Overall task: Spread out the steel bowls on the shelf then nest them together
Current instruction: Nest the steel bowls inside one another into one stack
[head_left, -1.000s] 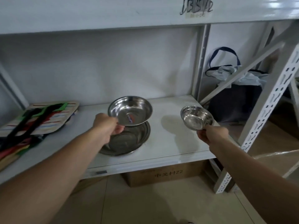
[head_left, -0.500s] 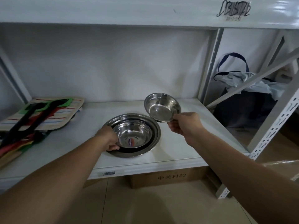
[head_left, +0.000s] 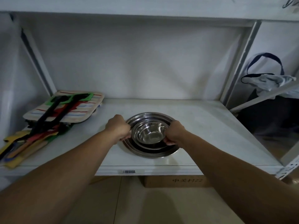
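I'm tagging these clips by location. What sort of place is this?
Probably a storeroom or stockroom: a white metal rack shelf with a barcode label on its front edge, a cardboard box stored on the floor beneath it, and nested steel bowls kept on it.

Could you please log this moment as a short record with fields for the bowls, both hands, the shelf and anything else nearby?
bowls: steel bowls nested in one stack, smallest innermost, resting on the shelf
left hand: left hand gripping the stack's left rim
right hand: right hand gripping the right rim of the inner bowls
shelf: white shelf, barcode label on its front edge
other items: striped pot holder with coloured utensils at the left; cardboard box below
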`<action>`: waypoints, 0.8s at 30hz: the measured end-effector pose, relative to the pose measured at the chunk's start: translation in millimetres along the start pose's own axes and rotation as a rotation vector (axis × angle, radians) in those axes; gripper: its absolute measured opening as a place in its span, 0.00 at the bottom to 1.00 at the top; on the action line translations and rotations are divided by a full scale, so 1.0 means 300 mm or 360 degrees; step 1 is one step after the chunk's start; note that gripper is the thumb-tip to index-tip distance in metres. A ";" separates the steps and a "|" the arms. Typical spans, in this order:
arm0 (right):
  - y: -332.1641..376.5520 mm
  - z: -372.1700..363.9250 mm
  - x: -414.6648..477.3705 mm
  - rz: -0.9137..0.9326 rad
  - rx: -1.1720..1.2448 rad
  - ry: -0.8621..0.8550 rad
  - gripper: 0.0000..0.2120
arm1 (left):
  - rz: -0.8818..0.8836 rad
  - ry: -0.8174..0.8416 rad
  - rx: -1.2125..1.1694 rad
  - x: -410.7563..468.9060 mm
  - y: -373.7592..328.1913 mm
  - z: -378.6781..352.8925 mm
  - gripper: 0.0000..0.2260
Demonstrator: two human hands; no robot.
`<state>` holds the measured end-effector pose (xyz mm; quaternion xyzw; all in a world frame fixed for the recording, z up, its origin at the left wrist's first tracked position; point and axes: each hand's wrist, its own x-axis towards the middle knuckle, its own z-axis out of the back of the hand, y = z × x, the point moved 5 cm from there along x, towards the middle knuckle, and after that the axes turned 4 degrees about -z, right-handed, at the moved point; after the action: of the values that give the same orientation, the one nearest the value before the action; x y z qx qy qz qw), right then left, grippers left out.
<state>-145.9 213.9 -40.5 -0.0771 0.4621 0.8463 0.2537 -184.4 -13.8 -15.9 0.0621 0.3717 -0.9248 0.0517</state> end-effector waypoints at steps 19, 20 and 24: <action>0.002 0.114 0.058 -0.0017 -0.0581 -0.0003 0.28 | 0.0171 0.0514 0.0044 0.092 -0.005 -0.056 0.28; 0.000 0.107 0.064 -0.0018 -0.0556 0.0038 0.26 | 0.0179 0.0524 0.0028 0.097 -0.009 -0.067 0.26; 0.014 0.095 0.078 0.0058 -0.0721 0.0063 0.31 | 0.0170 0.0538 0.0097 0.114 -0.024 -0.085 0.33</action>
<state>-165.3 243.7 -30.0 -0.1403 0.2663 0.9312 0.2054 -217.1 7.3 -34.6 0.2378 0.3430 -0.9080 0.0356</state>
